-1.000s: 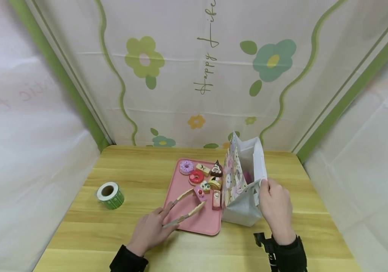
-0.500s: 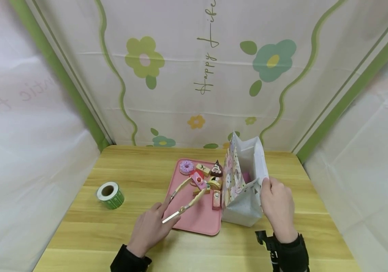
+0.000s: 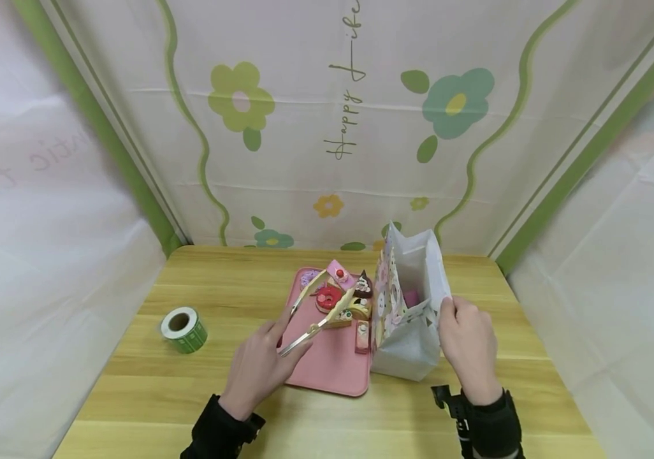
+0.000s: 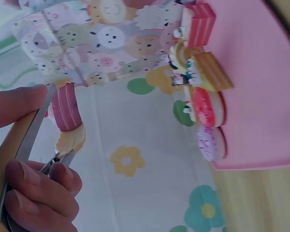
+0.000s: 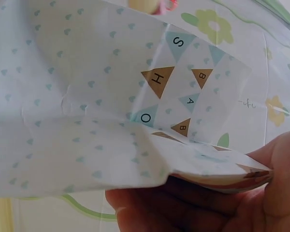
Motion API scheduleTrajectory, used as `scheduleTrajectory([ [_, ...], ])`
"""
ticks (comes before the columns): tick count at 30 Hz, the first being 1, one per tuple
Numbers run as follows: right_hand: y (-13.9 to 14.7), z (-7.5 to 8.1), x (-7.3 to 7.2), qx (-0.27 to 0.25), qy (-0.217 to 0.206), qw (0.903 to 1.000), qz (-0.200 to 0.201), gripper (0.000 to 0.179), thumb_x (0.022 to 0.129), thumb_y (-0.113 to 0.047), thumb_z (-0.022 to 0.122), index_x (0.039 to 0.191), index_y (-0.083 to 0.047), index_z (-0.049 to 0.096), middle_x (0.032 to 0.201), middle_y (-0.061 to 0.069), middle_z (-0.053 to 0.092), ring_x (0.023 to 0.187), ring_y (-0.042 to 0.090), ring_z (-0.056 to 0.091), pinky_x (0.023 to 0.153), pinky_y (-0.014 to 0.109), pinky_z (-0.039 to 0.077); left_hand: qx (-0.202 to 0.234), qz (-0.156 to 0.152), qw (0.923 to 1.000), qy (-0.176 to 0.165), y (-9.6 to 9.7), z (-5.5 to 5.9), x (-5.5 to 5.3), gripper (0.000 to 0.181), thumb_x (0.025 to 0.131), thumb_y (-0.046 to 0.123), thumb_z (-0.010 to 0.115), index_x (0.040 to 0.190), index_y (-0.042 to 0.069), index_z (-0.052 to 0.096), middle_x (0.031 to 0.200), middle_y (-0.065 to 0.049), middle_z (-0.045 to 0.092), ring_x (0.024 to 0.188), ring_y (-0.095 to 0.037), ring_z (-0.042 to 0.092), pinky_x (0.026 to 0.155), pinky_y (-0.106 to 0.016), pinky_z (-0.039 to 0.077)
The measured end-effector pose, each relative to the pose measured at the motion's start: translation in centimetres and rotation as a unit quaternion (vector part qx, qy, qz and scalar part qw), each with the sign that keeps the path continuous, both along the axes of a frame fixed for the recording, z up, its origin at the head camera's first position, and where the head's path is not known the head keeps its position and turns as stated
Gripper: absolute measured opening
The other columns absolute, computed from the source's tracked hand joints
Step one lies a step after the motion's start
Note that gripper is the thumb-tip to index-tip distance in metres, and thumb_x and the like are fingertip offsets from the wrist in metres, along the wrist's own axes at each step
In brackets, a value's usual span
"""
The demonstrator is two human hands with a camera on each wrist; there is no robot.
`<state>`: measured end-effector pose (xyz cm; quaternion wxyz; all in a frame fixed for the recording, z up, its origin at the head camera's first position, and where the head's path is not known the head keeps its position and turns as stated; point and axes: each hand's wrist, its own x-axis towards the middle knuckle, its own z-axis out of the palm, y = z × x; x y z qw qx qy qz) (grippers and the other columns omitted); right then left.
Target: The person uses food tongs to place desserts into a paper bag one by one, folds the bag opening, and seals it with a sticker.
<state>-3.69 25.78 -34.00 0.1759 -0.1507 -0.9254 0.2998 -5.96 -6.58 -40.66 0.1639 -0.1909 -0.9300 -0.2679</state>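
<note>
My left hand grips a pair of tongs with pale, cream-coloured tips. Between those tips is a pink toy cake slice topped with a red berry, raised over the far part of the pink tray. In the left wrist view the striped side of the cake slice shows between the tips. My right hand pinches the near right rim of a white paper bag with cartoon animals on its side, and the bag's mouth gapes. Something pink lies inside the bag.
On the tray sit a purple donut, a red donut, a chocolate cake piece, a pink cake bar and other toy cakes. A roll of green labels stands on the table at left. A printed curtain hangs behind.
The tongs have lifted the pink cake slice from among the other cakes and carried it away from me, towards the tray's far edge. My right hand keeps its hold on the bag.
</note>
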Motion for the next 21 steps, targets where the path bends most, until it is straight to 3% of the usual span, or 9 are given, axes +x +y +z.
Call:
scheduleTrajectory([
  [5, 0.0, 0.0, 0.0, 0.002, 0.002, 1.0000, -0.002, 0.047, 0.104, -0.026, 0.034, 0.062, -0.009, 0.044, 0.056, 0.005, 0.044, 0.048, 0.022, 0.043, 0.041, 0.035, 0.030, 0.004, -0.016, 0.9993, 0.035, 0.7, 1.8, -0.6, 0.073, 0.085, 0.050, 0.074, 0.142, 0.010, 0.054, 0.064, 0.006, 0.043, 0.046, -0.005, 0.032, 0.041, -0.022, 0.026],
  [10, 0.0, 0.0, 0.0, 0.006, 0.004, 1.0000, -0.005, 0.047, 0.104, -0.026, 0.034, 0.061, -0.010, 0.042, 0.055, 0.006, 0.043, 0.048, 0.023, 0.042, 0.041, 0.035, 0.029, -0.001, -0.036, 0.9979, 0.053, 1.3, 3.3, -1.1, 0.070, 0.086, 0.050, 0.072, 0.140, 0.007, 0.056, 0.068, 0.003, 0.051, 0.049, -0.005, 0.035, 0.041, -0.022, 0.027],
  [16, 0.0, 0.0, 0.0, 0.011, 0.002, 0.9999, -0.003, 0.047, 0.104, -0.027, 0.034, 0.062, -0.009, 0.044, 0.057, 0.007, 0.043, 0.049, 0.024, 0.042, 0.042, 0.035, 0.029, -0.002, -0.081, 0.9940, 0.074, 2.0, 4.8, -1.9, 0.073, 0.088, 0.055, 0.068, 0.142, 0.009, 0.054, 0.075, -0.001, 0.057, 0.049, -0.005, 0.034, 0.042, -0.022, 0.026],
  [21, 0.0, -0.1, 0.0, 0.011, 0.002, 0.9999, 0.000, 0.046, 0.104, -0.027, 0.034, 0.063, -0.009, 0.045, 0.058, 0.007, 0.045, 0.049, 0.024, 0.043, 0.042, 0.035, 0.030, -0.018, -0.115, 0.9892, 0.089, 3.1, 6.7, -2.5, 0.074, 0.086, 0.050, 0.072, 0.144, 0.009, 0.052, 0.087, -0.005, 0.063, 0.049, -0.005, 0.033, 0.043, -0.023, 0.026],
])
